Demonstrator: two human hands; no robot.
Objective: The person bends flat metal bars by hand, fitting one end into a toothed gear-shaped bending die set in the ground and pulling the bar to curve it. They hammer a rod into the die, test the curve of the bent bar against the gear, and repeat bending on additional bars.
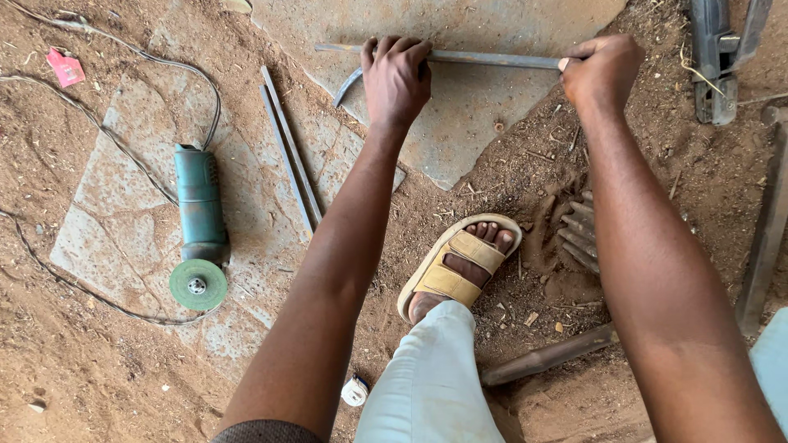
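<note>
**Two hands closed on one metal rod, lying crosswise ahead**

Two hands hold the same piece. The stone slab point(460, 123) beneath them is the largest item: a flat, dusty plate on the dirt floor, directly under the left hand and reaching toward the right.

The metal rod point(492, 58) lies across that slab. Its long axis runs side to side, square to both forearms, at full reach ahead of the person. The left hand point(396, 75) is wrapped over it from above, fingers curled shut, near the rod's left part; a curved metal strip point(348, 85) emerges just left of and below this hand. The right hand point(601, 70) is fisted around the rod's right end, at the slab's edge. Neither hand is nearer; both sit on the rod, well apart.

Left of the left forearm: an angle grinder point(199, 226) with a green disc, idle on a second slab. A sandalled foot point(458, 267) rests between the forearms.
</note>
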